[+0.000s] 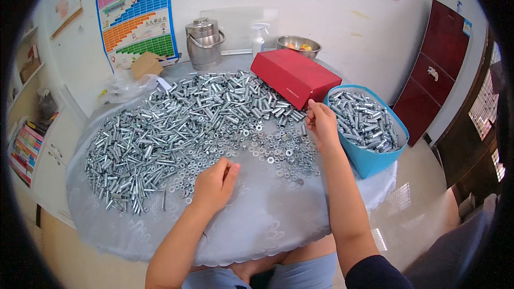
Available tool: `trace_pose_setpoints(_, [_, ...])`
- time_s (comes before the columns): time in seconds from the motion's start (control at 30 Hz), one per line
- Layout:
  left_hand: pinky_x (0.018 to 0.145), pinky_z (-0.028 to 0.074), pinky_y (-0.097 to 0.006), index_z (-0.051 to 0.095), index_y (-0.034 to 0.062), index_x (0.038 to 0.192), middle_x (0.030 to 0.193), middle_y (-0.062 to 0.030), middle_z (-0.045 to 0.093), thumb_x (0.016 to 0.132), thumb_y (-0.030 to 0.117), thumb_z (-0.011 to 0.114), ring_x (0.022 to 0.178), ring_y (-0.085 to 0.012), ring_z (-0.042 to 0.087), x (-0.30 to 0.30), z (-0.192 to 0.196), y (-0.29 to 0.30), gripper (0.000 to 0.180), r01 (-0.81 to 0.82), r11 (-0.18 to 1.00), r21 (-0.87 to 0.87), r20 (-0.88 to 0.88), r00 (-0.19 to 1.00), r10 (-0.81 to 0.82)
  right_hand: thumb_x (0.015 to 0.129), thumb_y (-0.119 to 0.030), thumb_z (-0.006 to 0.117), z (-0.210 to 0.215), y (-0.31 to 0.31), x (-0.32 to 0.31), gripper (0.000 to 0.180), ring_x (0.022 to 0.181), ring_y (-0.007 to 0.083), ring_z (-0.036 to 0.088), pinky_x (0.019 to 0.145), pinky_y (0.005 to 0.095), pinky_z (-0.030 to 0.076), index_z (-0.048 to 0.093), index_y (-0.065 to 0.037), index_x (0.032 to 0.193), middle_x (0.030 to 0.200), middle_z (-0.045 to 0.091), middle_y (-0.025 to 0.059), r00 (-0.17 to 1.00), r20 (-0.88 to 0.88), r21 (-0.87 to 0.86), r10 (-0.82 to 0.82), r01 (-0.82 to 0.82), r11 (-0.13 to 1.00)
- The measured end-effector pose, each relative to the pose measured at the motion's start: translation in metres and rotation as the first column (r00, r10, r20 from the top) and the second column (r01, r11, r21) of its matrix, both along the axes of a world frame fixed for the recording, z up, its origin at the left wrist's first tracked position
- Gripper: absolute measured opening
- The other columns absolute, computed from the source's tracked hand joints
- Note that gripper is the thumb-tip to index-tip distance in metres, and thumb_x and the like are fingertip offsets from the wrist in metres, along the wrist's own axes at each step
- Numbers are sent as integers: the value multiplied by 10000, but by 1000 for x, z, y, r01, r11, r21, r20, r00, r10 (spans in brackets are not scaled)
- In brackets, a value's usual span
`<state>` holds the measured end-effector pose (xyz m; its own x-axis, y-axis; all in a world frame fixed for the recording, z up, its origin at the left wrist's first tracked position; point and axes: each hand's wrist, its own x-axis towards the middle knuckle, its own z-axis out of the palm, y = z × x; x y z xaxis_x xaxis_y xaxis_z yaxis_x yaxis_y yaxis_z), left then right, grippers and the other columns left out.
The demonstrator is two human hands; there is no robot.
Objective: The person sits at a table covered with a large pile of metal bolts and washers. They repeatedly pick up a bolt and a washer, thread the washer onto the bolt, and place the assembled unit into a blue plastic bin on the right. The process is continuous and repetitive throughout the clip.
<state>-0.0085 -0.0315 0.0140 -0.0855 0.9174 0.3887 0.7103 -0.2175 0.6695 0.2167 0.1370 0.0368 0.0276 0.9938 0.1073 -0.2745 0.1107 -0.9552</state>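
A wide pile of silvery bolts or sleeve anchors point(160, 123) covers the left and far part of the table. Washers and nuts point(286, 152) lie scattered along its near edge. My left hand point(215, 186) is closed just in front of the washers, fingers curled under and thumb on top; anything inside it is hidden. At the right, my right hand point(322, 123) is closed with fingertips pinched by the near corner of a red box point(294, 75); what they hold is too small to make out. Beside that hand stands a blue bin point(375, 161) full of assembled metal fasteners point(364, 120).
The table point(257, 219) wears a pale grey cloth. Along its back stand a steel pot with a handle point(204, 45), a white spray bottle point(259, 40) and a metal bowl point(300, 43). A clear plastic bag point(126, 86) and brown cardboard point(147, 65) lie at back left.
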Motion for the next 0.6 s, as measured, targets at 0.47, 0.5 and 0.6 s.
trace_pose_setpoints(0.47, [621, 421, -259, 483, 16, 917, 760, -68, 548, 856, 185, 517, 689, -141, 521, -29, -12, 31, 184, -217, 963, 162, 272, 948, 168, 722, -55, 590, -58, 20, 4, 183, 881, 364, 548, 751, 411, 447, 562, -30, 902, 912, 562, 195, 358, 867, 342, -346, 77, 936])
trace_pose_setpoints(0.5, [625, 423, -263, 484, 15, 919, 760, -71, 550, 853, 186, 521, 686, -147, 525, -28, -9, 35, 187, -220, 964, 150, 228, 956, 183, 724, -54, 588, -58, 23, 5, 187, 881, 364, 550, 749, 412, 448, 561, -33, 908, 916, 566, 190, 361, 868, 335, -341, 82, 939])
trace_pose_setpoints(0.6, [653, 435, -312, 492, 26, 925, 794, -96, 567, 807, 130, 549, 725, -217, 552, -31, -5, 52, 167, -190, 971, 148, -11, 981, 194, 732, -24, 528, -57, 23, 7, 202, 910, 345, 536, 775, 417, 437, 567, -38, 930, 933, 574, 165, 353, 881, 310, -315, 72, 948])
